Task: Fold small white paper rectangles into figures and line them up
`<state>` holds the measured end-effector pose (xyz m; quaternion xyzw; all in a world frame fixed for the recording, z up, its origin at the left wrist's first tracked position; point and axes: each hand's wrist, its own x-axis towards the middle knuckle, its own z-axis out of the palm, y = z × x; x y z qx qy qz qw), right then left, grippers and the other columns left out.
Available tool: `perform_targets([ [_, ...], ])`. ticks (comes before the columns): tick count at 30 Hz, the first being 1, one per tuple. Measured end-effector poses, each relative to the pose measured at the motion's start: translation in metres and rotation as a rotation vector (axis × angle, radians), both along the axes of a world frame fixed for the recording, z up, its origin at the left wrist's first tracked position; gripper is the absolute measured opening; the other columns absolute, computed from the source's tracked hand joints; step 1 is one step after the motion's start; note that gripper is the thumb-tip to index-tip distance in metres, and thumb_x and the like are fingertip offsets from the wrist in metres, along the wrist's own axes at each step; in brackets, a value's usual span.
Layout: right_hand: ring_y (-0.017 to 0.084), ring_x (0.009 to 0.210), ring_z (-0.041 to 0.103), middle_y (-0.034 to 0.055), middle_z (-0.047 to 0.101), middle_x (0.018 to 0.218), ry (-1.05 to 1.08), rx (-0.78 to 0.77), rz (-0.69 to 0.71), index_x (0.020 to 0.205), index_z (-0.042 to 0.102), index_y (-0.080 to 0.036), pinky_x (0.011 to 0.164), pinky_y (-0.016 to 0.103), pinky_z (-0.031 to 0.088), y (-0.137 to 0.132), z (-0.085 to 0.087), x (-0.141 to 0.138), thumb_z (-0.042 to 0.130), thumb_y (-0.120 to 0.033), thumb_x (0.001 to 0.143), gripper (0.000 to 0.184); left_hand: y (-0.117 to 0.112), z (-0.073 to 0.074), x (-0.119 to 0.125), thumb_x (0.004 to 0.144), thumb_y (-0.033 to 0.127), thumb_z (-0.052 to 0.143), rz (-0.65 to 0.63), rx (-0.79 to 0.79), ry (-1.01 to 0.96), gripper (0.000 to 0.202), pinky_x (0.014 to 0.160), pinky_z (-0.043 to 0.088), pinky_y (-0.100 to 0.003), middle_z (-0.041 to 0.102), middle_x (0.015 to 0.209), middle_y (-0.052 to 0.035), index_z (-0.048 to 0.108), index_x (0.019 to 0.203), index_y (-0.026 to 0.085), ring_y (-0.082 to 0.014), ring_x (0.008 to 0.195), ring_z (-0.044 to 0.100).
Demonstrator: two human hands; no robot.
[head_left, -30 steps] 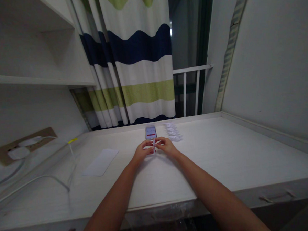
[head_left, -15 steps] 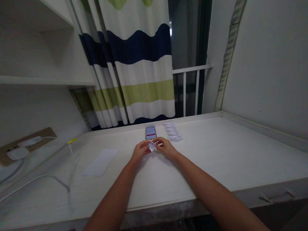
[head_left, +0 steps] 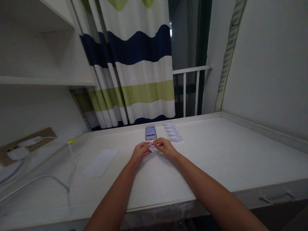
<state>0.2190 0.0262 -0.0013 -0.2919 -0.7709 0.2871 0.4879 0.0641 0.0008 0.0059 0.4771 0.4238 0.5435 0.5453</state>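
My left hand (head_left: 140, 151) and my right hand (head_left: 165, 146) meet over the middle of a white table (head_left: 219, 157). Both pinch a small white folded paper piece (head_left: 151, 148) between their fingertips, low over the tabletop. Just beyond the hands lies a phone (head_left: 150, 132) with its screen lit. To the right of the phone sits a row of several small folded white paper shapes (head_left: 172, 131).
A white sheet of paper (head_left: 101, 162) lies flat to the left. White cables (head_left: 31, 181) run from a wall socket plate (head_left: 20, 147) across the table's left end. A striped curtain (head_left: 136, 59) and a white railing (head_left: 191, 86) stand behind; shelves at left.
The small paper piece stood upright between my fingers, then turned flatter and now sits lower and mostly covered by my fingertips. My arms have hardly moved.
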Motion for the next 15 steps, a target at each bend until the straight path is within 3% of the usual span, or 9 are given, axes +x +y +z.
perform_targets([
  [5, 0.015, 0.086, 0.055, 0.0068, 0.057, 0.094, 0.005, -0.002, 0.034, 0.079, 0.066, -0.017, 0.067, 0.025, 0.046, 0.0012, -0.0025, -0.0009, 0.054, -0.012, 0.066, 0.018, -0.0028, 0.0003, 0.0009, 0.049, 0.025, 0.074, -0.021, 0.044, 0.039, 0.035, 0.067, 0.049, -0.031, 0.062, 0.081, -0.0043, 0.056, 0.078, 0.014, -0.0146, 0.072, 0.059],
  [9, 0.013, 0.076, 0.055, 0.006, 0.059, 0.091, 0.1, -0.088, 0.002, 0.087, 0.062, -0.016, 0.065, 0.025, 0.045, 0.004, -0.0051, -0.0031, 0.058, -0.021, 0.066, 0.022, -0.0029, -0.0003, 0.001, 0.046, 0.022, 0.074, -0.017, 0.096, 0.092, 0.047, 0.067, 0.048, -0.031, 0.061, 0.081, -0.0027, 0.052, 0.087, 0.016, -0.0134, 0.066, 0.06],
  [15, 0.01, 0.057, 0.049, 0.0027, 0.06, 0.065, 0.004, -0.152, -0.023, 0.076, 0.063, -0.011, 0.055, 0.023, 0.039, 0.0055, -0.0055, -0.0026, 0.059, -0.031, 0.066, 0.023, -0.0023, -0.002, 0.0032, 0.046, 0.016, 0.072, -0.048, 0.149, 0.229, 0.061, 0.059, 0.046, -0.025, 0.057, 0.075, 0.0024, 0.046, 0.1, 0.02, -0.009, 0.055, 0.057],
])
